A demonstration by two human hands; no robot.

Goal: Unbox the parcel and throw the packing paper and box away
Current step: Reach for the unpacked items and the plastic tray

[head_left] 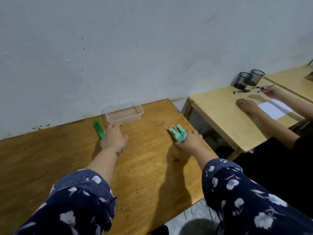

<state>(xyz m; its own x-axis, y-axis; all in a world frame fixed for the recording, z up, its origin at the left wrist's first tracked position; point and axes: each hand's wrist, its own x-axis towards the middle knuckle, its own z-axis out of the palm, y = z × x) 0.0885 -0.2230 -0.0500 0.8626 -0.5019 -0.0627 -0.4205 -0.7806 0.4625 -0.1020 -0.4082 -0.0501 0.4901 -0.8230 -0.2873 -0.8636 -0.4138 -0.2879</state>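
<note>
No parcel, box or packing paper shows in this view. On the brown wooden table [144, 170], my right hand [189, 141] is closed around the rear of a small mint-green tool [177, 133] with a metal and red front, which rests on the tabletop near the right edge. My left hand [114, 137] lies flat, palm down, and its fingertips touch the near rim of a clear plastic container [123, 113]. The container looks empty and stands by the wall. A green utility knife [98, 130] lies just left of my left hand.
A lighter wooden table [220, 116] stands to the right across a narrow gap. Another person's hands [249, 106] rest there, with white paper [274, 108], pens and two dark mesh cups [249, 79]. A grey wall runs along the back.
</note>
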